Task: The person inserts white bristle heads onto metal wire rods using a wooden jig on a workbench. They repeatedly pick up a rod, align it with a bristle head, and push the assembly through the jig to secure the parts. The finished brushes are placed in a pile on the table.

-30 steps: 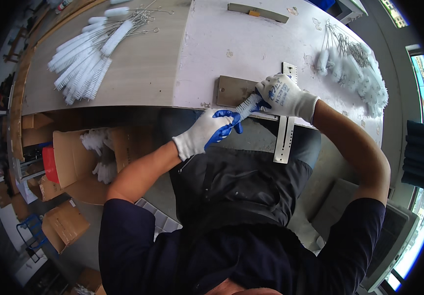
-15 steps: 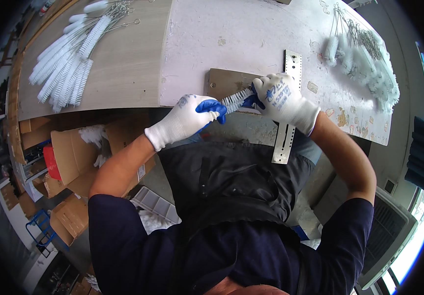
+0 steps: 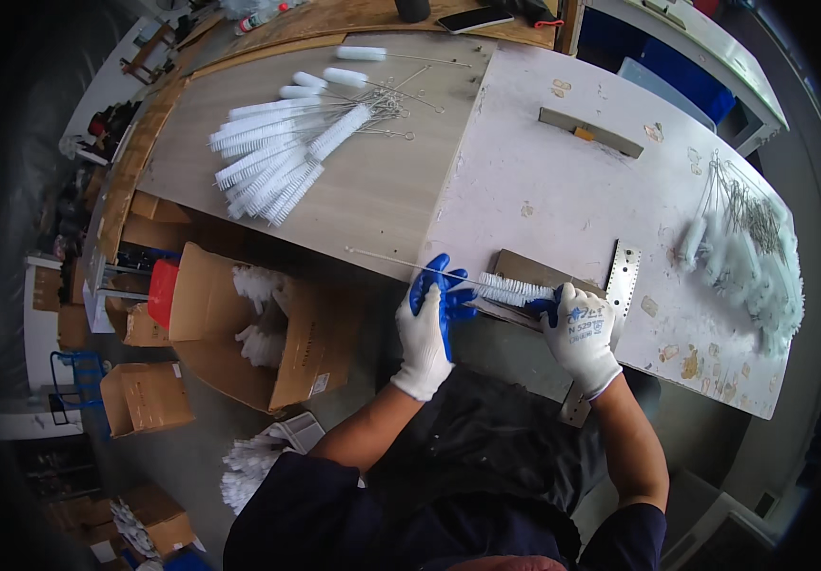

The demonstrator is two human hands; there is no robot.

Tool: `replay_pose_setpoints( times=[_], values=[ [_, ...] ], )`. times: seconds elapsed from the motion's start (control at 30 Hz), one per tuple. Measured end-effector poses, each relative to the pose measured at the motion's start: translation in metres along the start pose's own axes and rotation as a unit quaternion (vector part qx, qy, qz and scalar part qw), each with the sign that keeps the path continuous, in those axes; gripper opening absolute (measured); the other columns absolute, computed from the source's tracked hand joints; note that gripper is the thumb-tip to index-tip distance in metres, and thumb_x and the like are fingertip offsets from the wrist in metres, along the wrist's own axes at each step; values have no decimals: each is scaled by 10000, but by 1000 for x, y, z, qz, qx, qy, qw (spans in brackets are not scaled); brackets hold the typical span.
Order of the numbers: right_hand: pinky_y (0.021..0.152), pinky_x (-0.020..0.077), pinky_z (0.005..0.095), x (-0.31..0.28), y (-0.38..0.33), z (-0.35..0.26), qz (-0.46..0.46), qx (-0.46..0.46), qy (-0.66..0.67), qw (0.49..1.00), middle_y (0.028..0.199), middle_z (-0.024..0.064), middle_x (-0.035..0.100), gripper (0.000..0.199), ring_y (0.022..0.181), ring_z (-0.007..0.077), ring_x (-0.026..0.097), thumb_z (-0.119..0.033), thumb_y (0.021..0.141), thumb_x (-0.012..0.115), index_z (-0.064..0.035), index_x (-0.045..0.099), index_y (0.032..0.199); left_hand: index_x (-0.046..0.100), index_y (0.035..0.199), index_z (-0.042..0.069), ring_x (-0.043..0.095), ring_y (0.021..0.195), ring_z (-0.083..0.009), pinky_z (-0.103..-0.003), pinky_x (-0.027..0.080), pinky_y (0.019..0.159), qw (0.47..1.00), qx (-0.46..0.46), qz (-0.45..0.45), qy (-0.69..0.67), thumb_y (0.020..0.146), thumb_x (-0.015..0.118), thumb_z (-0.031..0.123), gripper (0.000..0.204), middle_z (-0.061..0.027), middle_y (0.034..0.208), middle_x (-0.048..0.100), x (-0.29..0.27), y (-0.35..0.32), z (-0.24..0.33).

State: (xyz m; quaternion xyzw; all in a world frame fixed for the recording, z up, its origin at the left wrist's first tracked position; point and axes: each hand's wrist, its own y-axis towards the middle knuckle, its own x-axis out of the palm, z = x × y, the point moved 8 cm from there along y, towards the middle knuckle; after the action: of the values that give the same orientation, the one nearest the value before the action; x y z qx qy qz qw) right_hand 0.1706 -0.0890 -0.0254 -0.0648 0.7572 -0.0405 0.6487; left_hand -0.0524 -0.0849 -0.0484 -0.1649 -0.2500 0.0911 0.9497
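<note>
A white-bristled wire brush (image 3: pixel 513 289) is held level over the near edge of the table. My right hand (image 3: pixel 582 333), in a white glove with blue palm coating, is closed round the brush's right end. Its thin wire handle stretches left past my left hand (image 3: pixel 429 319), gloved alike. That hand's fingers are spread, and the wire crosses by them; whether they touch it I cannot tell. Beneath the brush lies a brown-grey plate (image 3: pixel 524 268) at the table edge. A perforated metal strip (image 3: pixel 623 276) runs beside my right hand and shows again below it.
A pile of white brushes (image 3: pixel 277 152) with wire handles lies at left on the table. Fluffier white brushes (image 3: pixel 748 257) are heaped at right. A flat bar (image 3: pixel 589 131) lies farther back. Below left stands an open cardboard box (image 3: pixel 210 352). A phone (image 3: pixel 475 19) rests at the far edge.
My left hand has let go of the brush and spread its fingers, so the wire handle now shows. My right hand still grips the bristled part. The whole view has shifted.
</note>
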Motion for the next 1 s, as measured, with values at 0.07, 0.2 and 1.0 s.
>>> replay_pose_setpoints(
  times=[0.07,0.2,1.0],
  values=[
    [791,546,425,-2,1,-4,21,-4,-6,1000,897,130,703,325,868,301,701,-335,849,727,-58,609,973,559,1390,15,668,926,-195,-357,574,822,998,19,12,-63,1068,460,131,357,-109,1069,664,17,18,-1],
    [774,546,426,-3,1,-2,63,-21,21,998,865,129,702,312,842,297,707,-341,850,729,-66,615,942,579,1364,6,575,769,-150,-315,541,725,993,41,1,-113,1024,493,88,360,-41,850,560,46,69,-4],
    [689,521,462,-17,7,-4,190,-82,8,978,726,125,684,308,706,328,676,-376,867,709,-97,632,762,667,1203,150,663,1000,-341,-451,518,886,584,485,-40,649,906,669,268,320,-129,1116,673,108,164,144]
  ],
)
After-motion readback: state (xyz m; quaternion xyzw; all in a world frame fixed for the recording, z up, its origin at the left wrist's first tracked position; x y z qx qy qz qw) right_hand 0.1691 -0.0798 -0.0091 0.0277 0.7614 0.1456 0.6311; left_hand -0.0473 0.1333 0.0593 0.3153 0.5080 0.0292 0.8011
